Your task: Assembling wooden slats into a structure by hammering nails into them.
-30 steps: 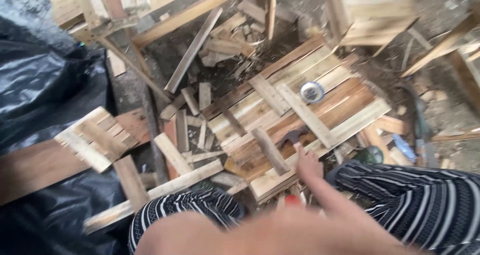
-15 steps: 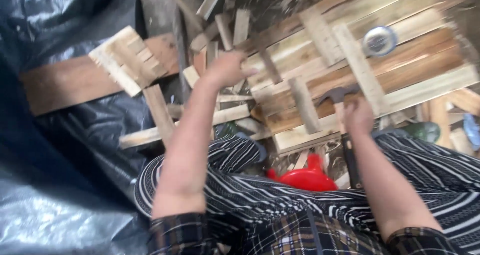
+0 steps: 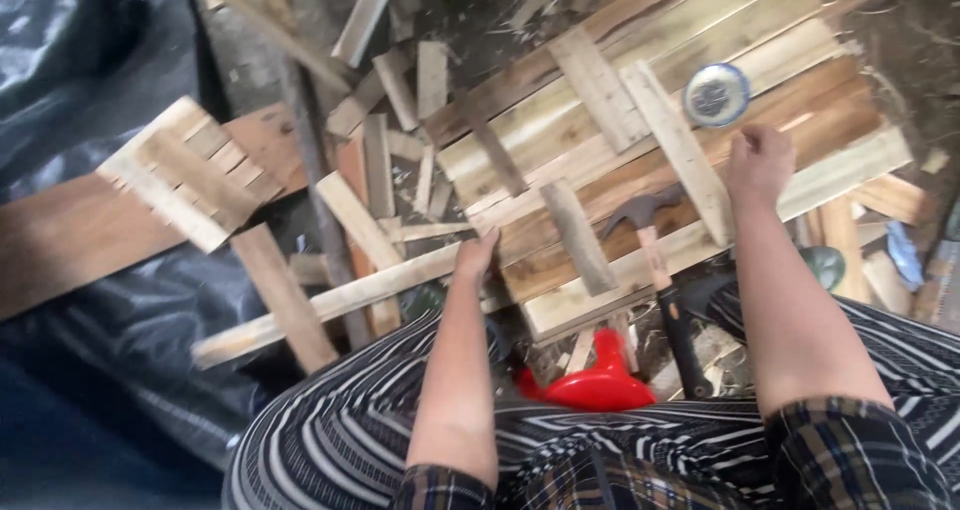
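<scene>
**Both hands on a slatted wooden panel amid scrap timber**

The person sits over a slatted wooden panel (image 3: 660, 140) that lies flat and tilted across the ground, its pale and reddish boards crossed by shorter battens; the left hand (image 3: 476, 255) rests at the panel's near left corner, fingers bent over the edge where a long pale lath (image 3: 330, 305) runs off to the left; whether that grip is closed on the panel's edge or on the lath I cannot tell, since the fingertips are hidden. The right hand (image 3: 758, 160) lies on top of the panel near its far right part, fingers curled loosely, pressing on the boards and holding nothing; just beyond it sits a small round tin (image 3: 716, 94) with a blue rim, near the knuckles but apart from them. Between the two hands a claw hammer (image 3: 655, 260) lies untouched on the panel, its head on the boards and its dark handle pointing back toward the person's striped lap; a red plastic object (image 3: 598, 380) shows below the panel's near edge, between the knees. To the left, a smaller slatted piece (image 3: 190, 175) lies on a brown board beside black plastic sheeting (image 3: 90, 80); loose offcuts litter the ground beyond.
</scene>
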